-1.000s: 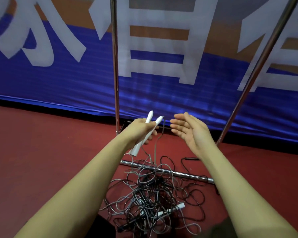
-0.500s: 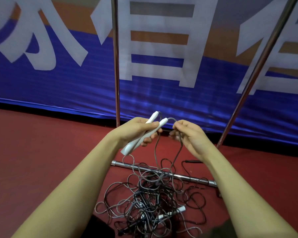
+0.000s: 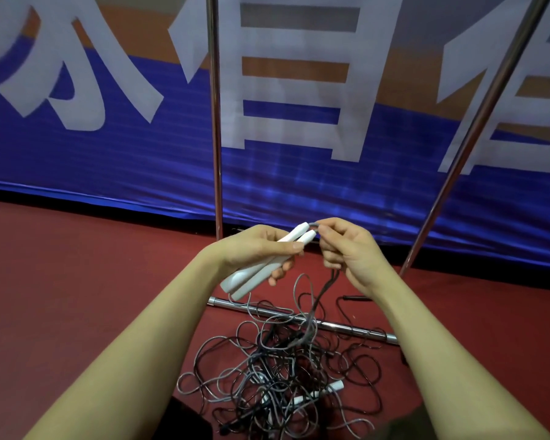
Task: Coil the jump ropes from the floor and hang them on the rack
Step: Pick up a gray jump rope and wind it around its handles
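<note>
Here the left hand [image 3: 261, 249] gripped both white handles [image 3: 261, 265], the right hand [image 3: 350, 249] pinched their cord [image 3: 318, 296]; coiling might snag the floor tangle [image 3: 283, 376]

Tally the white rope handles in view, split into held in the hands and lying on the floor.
Held in the left hand: 2 white handles
Lying in the rope pile on the floor: 2 visible
Total: 4
</note>
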The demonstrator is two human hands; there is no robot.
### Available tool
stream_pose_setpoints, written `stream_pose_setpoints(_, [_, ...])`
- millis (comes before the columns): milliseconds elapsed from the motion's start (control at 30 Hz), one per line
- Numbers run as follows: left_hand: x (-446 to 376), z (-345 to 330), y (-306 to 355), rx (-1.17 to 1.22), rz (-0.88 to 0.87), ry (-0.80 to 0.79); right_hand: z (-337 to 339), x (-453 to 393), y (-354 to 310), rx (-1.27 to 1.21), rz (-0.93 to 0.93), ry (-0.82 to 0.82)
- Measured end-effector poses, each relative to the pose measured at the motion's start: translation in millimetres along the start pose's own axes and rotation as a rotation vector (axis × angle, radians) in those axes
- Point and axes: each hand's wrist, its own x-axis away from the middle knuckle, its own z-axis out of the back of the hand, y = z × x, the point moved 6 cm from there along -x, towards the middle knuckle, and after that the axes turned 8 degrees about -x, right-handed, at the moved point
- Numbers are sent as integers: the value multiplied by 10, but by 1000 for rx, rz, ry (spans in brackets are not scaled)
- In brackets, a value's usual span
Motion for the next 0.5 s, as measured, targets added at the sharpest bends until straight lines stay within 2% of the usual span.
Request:
stream_pose_setpoints(200, [-20,-28,-26,-175,72,75,12,17,-41,101,78,114])
stream_pose_setpoints(267, [-54,-9,-18,-194,74,161,7,18,-44,110,97,136])
stream_pose_setpoints(400, [-92,9,4,-373,18,435,10,17,-59,44,105,165])
stream_pose_setpoints(500, [-113,18,18,-519,-13,500,13,19,-94,65,125,153])
